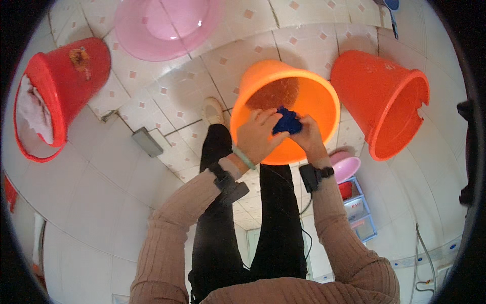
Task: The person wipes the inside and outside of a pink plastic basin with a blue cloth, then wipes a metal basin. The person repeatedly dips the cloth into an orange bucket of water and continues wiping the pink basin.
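A bunched dark blue cloth (287,122) is held between my two hands over the mouth of an orange plastic bucket (332,102). My left hand (258,133) grips the cloth from the left, fingers over its upper side and thumb below. From the right, my right hand (309,133) holds it, with the fingertips partly hidden behind the cloth. The orange bucket stands in front of my legs; what lies at its bottom is partly covered by my hands.
A red bucket (85,72) with pale cloth (34,110) inside stands left. At right is a red-orange bucket (379,87) with a notched rim. A pink basin (133,41) lies on the tiled floor ahead. Near my right forearm are a small pink basin (347,169) and a blue rack (366,212).
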Available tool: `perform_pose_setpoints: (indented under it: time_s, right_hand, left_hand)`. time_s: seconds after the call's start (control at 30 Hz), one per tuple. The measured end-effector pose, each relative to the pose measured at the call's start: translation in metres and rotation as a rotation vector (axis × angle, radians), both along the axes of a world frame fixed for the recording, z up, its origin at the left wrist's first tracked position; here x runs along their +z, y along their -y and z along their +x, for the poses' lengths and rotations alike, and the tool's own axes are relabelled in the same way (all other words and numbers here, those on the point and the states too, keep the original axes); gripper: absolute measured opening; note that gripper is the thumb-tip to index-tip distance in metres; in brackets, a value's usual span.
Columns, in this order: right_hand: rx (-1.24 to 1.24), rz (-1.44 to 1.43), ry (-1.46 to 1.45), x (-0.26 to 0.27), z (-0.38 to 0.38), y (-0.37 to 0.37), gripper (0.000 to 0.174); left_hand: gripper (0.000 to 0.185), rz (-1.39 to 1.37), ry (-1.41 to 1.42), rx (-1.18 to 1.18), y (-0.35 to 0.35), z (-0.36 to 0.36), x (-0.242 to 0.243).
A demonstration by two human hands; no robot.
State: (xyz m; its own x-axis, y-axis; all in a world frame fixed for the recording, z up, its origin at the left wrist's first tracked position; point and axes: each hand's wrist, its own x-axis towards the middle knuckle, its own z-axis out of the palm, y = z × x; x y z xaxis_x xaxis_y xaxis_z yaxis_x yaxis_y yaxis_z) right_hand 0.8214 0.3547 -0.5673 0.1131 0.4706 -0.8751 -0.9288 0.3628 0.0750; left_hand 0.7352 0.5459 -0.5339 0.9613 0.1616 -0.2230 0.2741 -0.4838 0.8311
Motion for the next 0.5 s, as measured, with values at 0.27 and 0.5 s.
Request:
perform_pose_setpoints:
  time_s: [0.27, 0.5]
  right_hand:
    - [0.014, 0.109, 0.157, 0.025, -0.013, -0.015, 0.067]
    - [0.112, 0.003, 0.196, 0.070, -0.016, -0.038, 0.062]
  left_hand:
    - [0.048, -0.768, -0.149, 1.210, -0.201, 0.000, -0.123]
    - [0.032, -1.237, -0.233, 1.250, -0.260, 0.000, -0.151]
